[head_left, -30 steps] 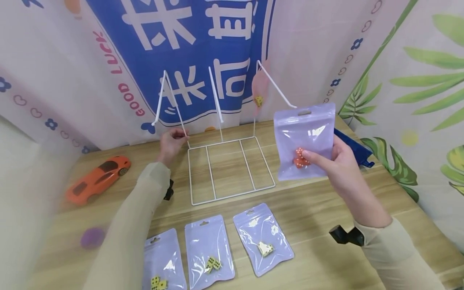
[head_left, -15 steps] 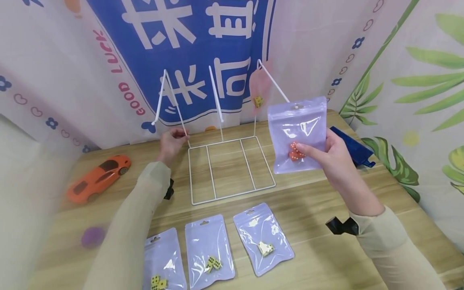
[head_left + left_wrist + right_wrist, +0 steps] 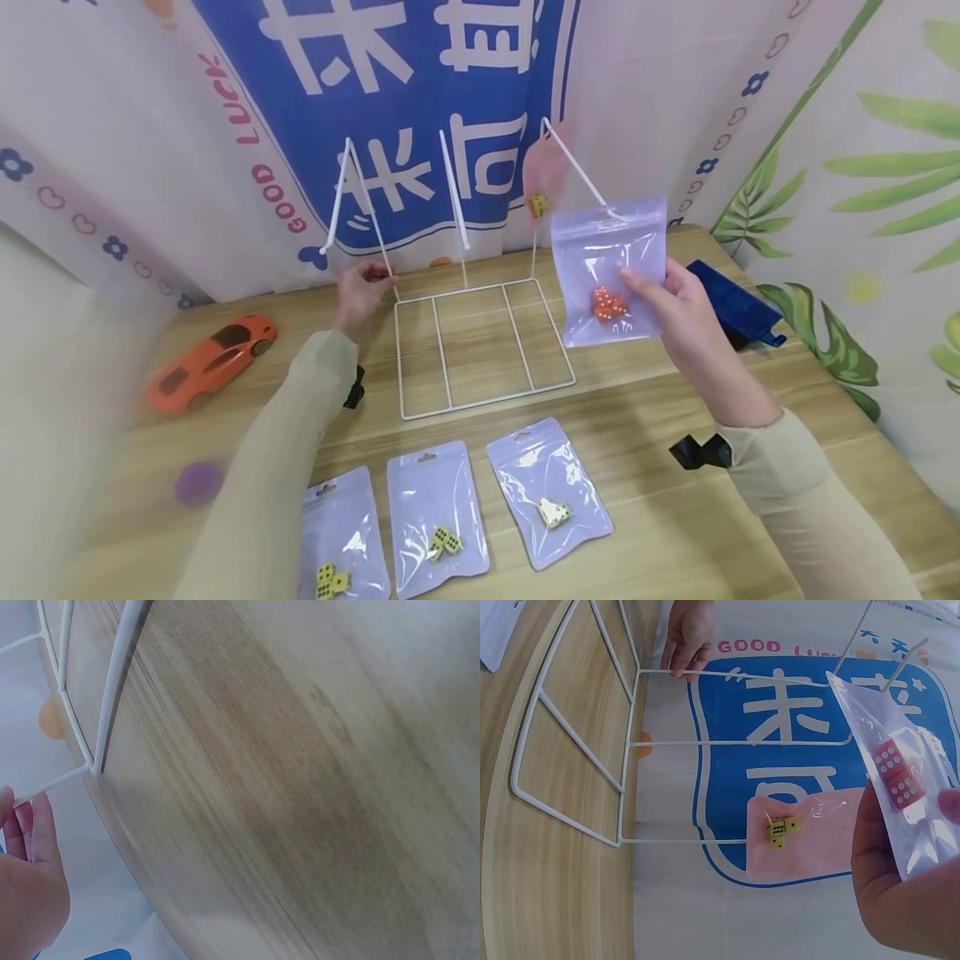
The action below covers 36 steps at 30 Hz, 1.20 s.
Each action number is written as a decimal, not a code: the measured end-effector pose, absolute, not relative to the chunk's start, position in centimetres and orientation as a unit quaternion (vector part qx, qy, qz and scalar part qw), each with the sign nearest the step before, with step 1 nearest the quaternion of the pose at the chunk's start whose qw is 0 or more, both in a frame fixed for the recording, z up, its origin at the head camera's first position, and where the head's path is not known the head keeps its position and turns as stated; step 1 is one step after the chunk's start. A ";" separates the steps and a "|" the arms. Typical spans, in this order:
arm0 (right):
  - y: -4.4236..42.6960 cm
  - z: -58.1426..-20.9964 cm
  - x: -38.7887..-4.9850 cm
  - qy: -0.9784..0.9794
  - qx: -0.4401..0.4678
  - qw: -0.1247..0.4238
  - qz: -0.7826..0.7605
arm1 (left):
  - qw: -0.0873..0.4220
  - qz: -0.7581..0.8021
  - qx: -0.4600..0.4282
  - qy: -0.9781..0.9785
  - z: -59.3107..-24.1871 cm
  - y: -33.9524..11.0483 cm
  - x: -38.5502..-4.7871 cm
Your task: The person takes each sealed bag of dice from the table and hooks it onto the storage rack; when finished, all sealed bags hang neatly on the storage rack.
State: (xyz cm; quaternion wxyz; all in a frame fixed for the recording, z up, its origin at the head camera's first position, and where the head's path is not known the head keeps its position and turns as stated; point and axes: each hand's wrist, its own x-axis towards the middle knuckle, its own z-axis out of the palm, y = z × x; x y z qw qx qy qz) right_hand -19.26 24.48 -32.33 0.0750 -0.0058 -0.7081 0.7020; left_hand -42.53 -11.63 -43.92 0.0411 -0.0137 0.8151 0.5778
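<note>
My left hand (image 3: pixel 362 293) pinches the left upright of a white wire rack (image 3: pixel 450 407), low near its base. In the left wrist view the fingers (image 3: pixel 43 832) are on that wire. My right hand (image 3: pixel 686 321) grips a purple zip bag (image 3: pixel 573 275) with several orange-red dice (image 3: pixel 607 305) inside, thumb in front. The bag's top hole is at the end of the rack's right prong (image 3: pixel 577 167), whose tip shows in front of the bag. Farther back on this prong hangs a pink bag (image 3: pixel 810 855) with yellow dice (image 3: pixel 778 831).
Three purple bags with yellow dice lie in front of the rack: left bag (image 3: pixel 348 508), middle bag (image 3: pixel 427 492) and right bag (image 3: pixel 528 475). An orange toy car (image 3: pixel 213 362) is at left, a dark blue object (image 3: pixel 735 304) at right. A printed curtain (image 3: pixel 637 83) hangs behind.
My right hand has moved the purple bag left and slightly up, bringing its hole onto the right prong's tip. The thumb has shifted off the dice. My left hand stays on the upright.
</note>
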 end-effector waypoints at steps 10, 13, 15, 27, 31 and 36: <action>24.1 -32.5 -21.6 -0.691 -0.041 0.100 0.715 | 0.034 0.578 -0.005 0.815 -43.6 -11.4 -42.4; 24.0 -32.4 -22.6 -0.697 -0.057 0.100 0.708 | 0.033 0.576 -0.003 0.817 -43.6 -11.5 -42.3; 24.0 -32.3 -23.3 -0.706 -0.062 0.099 0.699 | 0.032 0.574 -0.003 0.818 -43.6 -11.5 -42.3; 23.9 -32.1 -27.7 -0.698 -0.089 0.103 0.703 | 0.023 0.568 0.004 0.823 -43.7 -11.6 -42.2; 23.9 -31.6 -29.2 -0.735 -0.112 0.089 0.663 | 0.023 0.564 0.001 0.825 -43.8 -11.7 -42.2; 24.0 -31.0 -31.2 -0.730 -0.118 0.086 0.668 | 0.025 0.568 -0.006 0.823 -43.8 -11.7 -42.1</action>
